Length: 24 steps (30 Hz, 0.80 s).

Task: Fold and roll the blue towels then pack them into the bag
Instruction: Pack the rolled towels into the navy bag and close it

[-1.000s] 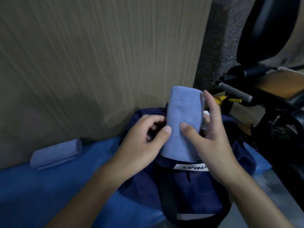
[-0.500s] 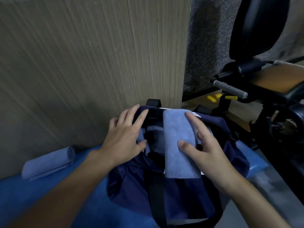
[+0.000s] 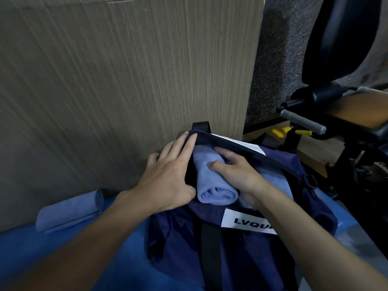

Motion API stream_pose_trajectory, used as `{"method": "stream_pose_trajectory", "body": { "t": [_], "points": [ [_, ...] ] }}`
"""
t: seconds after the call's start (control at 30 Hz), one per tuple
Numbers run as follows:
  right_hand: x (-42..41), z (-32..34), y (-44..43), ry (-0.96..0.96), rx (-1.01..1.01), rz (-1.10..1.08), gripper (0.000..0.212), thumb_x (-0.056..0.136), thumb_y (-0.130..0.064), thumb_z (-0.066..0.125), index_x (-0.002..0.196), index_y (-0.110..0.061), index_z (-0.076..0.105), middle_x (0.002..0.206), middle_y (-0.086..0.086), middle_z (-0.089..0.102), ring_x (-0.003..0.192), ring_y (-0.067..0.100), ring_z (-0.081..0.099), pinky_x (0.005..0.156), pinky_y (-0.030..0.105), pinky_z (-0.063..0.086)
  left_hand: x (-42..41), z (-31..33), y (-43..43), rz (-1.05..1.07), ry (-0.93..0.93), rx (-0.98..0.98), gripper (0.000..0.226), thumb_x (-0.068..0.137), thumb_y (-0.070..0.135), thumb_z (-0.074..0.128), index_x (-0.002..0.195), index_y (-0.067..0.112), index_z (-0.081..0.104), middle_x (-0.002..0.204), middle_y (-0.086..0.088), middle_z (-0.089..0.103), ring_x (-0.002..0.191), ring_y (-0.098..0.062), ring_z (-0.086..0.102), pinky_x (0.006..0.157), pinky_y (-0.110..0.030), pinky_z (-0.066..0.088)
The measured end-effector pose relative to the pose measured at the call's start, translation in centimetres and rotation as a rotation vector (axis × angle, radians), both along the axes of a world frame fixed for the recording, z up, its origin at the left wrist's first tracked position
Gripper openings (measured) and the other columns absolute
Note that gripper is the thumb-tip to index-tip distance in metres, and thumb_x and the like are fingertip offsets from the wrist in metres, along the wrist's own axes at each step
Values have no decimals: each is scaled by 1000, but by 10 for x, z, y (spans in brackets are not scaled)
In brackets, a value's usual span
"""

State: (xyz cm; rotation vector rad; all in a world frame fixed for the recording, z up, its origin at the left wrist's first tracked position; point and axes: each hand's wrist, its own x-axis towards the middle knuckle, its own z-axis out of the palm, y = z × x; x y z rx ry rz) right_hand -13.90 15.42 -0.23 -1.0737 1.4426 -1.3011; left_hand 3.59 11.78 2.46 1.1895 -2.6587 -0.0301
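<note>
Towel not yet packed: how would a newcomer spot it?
Start at the wooden panel. At its foot, left of the navy bag, a rolled towel lies on the blue surface. Unlike the towel in the bag's mouth, it lies alone, untouched.

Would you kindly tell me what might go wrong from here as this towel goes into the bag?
1. The towel is only partly in the bag, its spiral end facing out; it may unroll if the right hand lets go early.
2. The left hand merely presses the soft rim aside, so the opening could sag and snag the towel.
3. The second roll by the wall could be forgotten.
</note>
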Motion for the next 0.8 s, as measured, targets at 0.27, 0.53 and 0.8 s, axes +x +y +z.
{"method": "stream_pose_trajectory", "body": {
  "t": [0.27, 0.53, 0.8],
  "points": [
    [16, -9, -25, 129, -37, -33, 60, 81, -18, 65, 139, -20, 50, 128, 0, 63, 113, 15, 61, 101, 36, 50, 3, 7, 0, -40, 8, 91, 118, 73, 36, 64, 149, 36, -27, 157, 24, -20, 147, -2, -9, 118, -38, 8],
    [25, -13, -24, 205, -25, -7, 63, 90, -11, 63, 147, -19, 38, 125, -13, 51, 114, 3, 49, 92, 13, 40, 5, 7, 1, -34, 34, 94, 115, 71, 38, 60, 151, 36, -22, 158, 24, -17, 146, 0, -9, 115, -37, 10],
    [26, -18, -23, 199, -1, -8, 67, 92, -11, 60, 150, -23, 32, 139, -8, 48, 122, 6, 48, 100, 19, 41, 6, 5, 0, -31, 55, 98, 115, 72, 38, 62, 150, 37, -21, 158, 24, -14, 147, -2, -6, 116, -39, 12]
  ]
}}
